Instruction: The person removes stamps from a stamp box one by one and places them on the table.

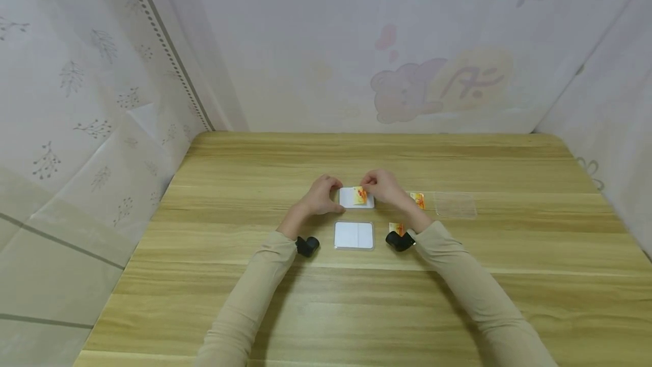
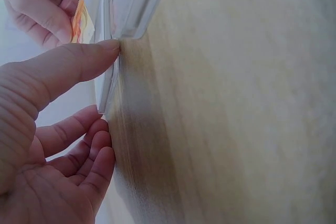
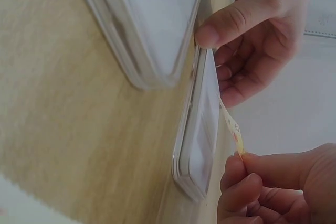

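A flat clear plastic case with a white insert (image 1: 348, 198) lies on the table between both hands. My left hand (image 1: 320, 196) holds its left side, thumb at the near edge and fingers around the far corner. With thumb and forefinger my right hand (image 1: 383, 187) pinches a small yellow and orange stamp (image 1: 359, 195) over the right part of the case. The stamp's serrated edge (image 2: 81, 22) shows in the left wrist view. In the right wrist view the stamp (image 3: 232, 126) stands tilted to the case, its far end close to the white surface.
A second clear case with a white insert (image 1: 354, 235) lies nearer me. Another stamp (image 1: 417, 200) lies right of the right hand, beside a clear plastic sheet or cover (image 1: 455, 204). One more stamp (image 1: 396, 228) is partly hidden behind the right wrist camera (image 1: 399, 240).
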A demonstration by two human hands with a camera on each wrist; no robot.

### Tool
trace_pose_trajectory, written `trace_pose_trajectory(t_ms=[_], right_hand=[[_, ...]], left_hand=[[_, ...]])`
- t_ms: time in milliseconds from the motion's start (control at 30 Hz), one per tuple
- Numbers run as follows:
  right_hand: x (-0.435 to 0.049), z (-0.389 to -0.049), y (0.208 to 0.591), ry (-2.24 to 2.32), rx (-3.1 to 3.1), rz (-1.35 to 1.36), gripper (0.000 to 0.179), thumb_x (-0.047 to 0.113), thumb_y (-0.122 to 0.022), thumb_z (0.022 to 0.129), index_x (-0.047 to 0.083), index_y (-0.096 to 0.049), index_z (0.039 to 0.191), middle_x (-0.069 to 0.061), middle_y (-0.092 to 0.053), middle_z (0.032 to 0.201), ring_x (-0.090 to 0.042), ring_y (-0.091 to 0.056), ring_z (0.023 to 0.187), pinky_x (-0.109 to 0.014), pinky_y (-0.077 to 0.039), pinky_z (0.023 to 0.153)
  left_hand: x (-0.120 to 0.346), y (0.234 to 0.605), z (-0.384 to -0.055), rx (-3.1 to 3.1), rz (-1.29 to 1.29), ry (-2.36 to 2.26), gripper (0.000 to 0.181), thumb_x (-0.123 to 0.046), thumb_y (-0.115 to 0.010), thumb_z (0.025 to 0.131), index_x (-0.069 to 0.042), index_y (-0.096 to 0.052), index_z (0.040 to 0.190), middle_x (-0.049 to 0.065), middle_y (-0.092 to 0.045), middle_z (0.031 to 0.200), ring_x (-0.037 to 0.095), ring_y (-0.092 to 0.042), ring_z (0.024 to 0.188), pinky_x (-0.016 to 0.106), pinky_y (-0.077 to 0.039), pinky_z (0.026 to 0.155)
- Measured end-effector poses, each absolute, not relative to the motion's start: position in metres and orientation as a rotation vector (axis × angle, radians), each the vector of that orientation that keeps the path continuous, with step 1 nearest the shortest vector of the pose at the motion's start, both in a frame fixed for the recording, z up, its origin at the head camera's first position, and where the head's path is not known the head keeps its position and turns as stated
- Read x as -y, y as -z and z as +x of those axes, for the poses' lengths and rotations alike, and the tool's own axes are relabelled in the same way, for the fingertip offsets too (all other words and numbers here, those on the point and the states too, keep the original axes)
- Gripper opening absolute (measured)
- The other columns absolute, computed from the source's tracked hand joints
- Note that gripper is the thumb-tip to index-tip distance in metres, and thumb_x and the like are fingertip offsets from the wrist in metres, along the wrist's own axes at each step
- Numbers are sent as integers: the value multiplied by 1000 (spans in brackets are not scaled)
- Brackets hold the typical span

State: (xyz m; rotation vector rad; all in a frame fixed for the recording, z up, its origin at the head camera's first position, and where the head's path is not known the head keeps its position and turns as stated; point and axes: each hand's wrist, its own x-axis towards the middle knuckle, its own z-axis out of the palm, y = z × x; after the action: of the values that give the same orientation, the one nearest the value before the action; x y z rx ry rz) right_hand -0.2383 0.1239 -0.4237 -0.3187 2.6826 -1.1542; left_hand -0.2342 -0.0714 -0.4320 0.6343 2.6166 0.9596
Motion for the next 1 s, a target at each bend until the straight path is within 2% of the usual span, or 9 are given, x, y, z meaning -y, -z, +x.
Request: trace_pose_trajectory(t_ms=[400, 833, 1000], right_hand=[[-135, -235, 424, 1188, -2689, -308, 12, 4, -58, 88, -5, -66, 89, -11, -63, 79, -14, -50, 68, -22, -40, 57], [-147, -228, 423, 1201, -2654, -249, 16, 4, -55, 91, -8, -64, 97, -15, -63, 87, -16, -52, 72, -22, -42, 59], [-152, -227, 421, 1197, -2659, -232, 16, 4, -55, 90, -8, -64, 97, -15, -63, 85, -14, -50, 66, -22, -42, 56]], left_hand=[[71, 432, -234, -2632, 642, -940, 54, -12, -80, 72, 6, -55, 116, 16, -51, 115, 28, -46, 108, 37, -37, 98], [72, 433, -232, -2608, 646, -944, 56, -12, -78, 74, 7, -53, 119, 15, -50, 115, 28, -45, 108, 36, -38, 98], [72, 435, -233, -2616, 654, -940, 55, -12, -79, 73, 7, -54, 119, 15, -50, 115, 28, -46, 108, 36, -38, 98]])
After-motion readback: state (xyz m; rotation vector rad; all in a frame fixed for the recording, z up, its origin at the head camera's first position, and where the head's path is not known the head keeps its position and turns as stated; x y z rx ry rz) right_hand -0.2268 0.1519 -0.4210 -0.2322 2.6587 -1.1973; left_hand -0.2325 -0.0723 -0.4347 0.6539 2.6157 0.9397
